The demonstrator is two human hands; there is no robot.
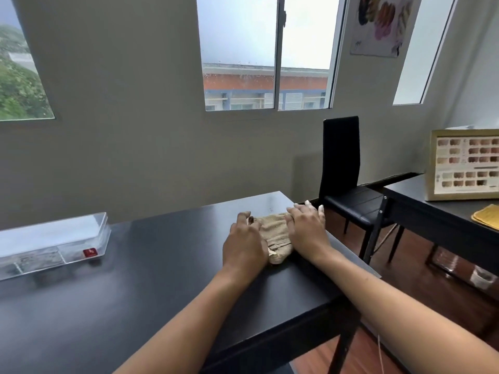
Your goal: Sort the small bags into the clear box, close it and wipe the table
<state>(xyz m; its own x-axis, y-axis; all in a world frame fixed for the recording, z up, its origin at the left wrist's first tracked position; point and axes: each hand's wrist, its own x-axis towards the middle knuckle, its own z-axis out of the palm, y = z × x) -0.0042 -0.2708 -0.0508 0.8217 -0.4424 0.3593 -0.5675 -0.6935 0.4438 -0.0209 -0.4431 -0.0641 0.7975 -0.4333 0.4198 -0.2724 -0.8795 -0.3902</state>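
A beige cloth (274,233), folded into a small wad, lies on the black table (151,279) near its right edge. My left hand (243,241) rests on the cloth's left side and my right hand (306,228) presses flat on its right side, fingers reaching past the far end. The clear box (51,242) sits at the table's left with its lid down. Small bags and a red tag (90,252) show through its walls.
A black chair (348,190) stands just beyond the table's right edge. A second black table (442,214) at the right carries a framed colour chart (465,164) and a yellow cloth (487,217). Wooden floor lies between the tables.
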